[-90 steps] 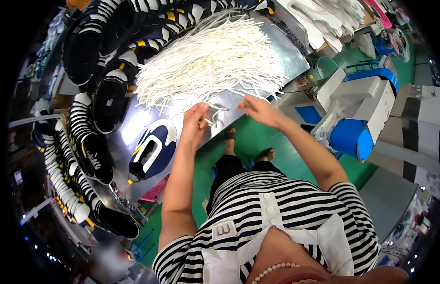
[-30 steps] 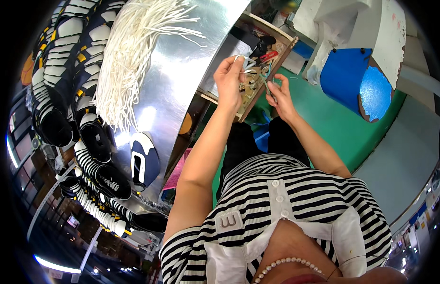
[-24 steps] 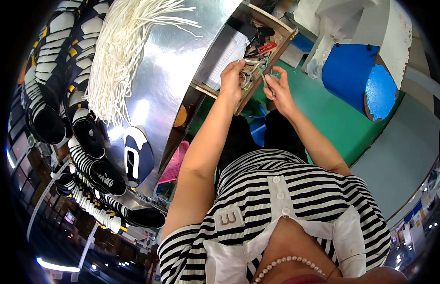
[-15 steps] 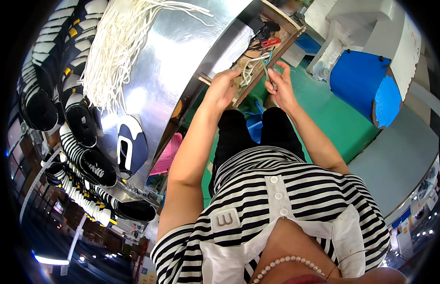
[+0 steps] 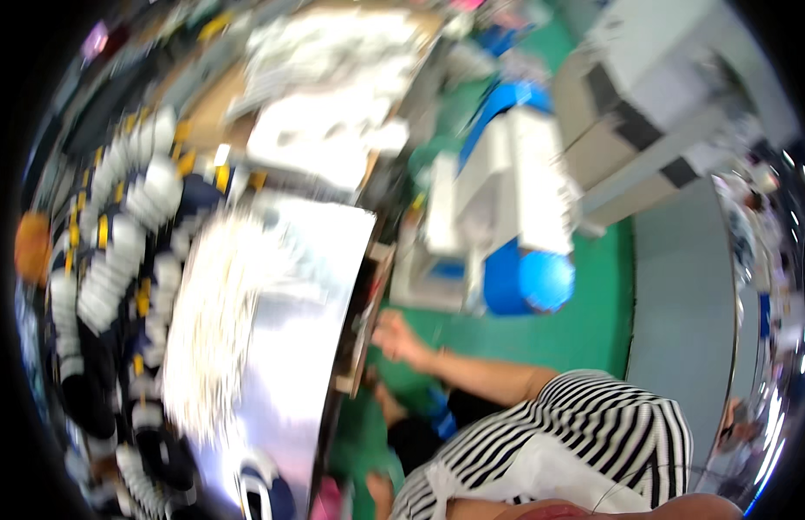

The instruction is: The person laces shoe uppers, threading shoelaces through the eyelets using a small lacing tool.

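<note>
The picture is smeared by motion. My right hand (image 5: 401, 338) is at the wooden front of a drawer (image 5: 354, 355) under the metal-topped table (image 5: 303, 364). Its fingers seem to touch the drawer front, but blur hides whether they hold anything. Only a narrow gap shows between tabletop and drawer front, and the contents are mostly hidden. What appears to be my left hand or forearm (image 5: 380, 494) is low by my left knee, its fingers not readable. A bundle of white laces (image 5: 214, 329) lies on the tabletop, with a navy-and-white shoe upper (image 5: 268, 490) nearer me.
Rows of navy-and-white shoe uppers (image 5: 116, 269) stand left of the table. A second worktable with white pieces (image 5: 324, 130) is beyond. A white machine with a blue part (image 5: 506, 191) stands ahead on the green floor (image 5: 597, 334). A grey panel (image 5: 680, 286) is at right.
My view has swung, bringing in the far table and boxes. The drawer has gone most of the way in. My left hand has left the drawer; the cords between my hands are no longer visible.
</note>
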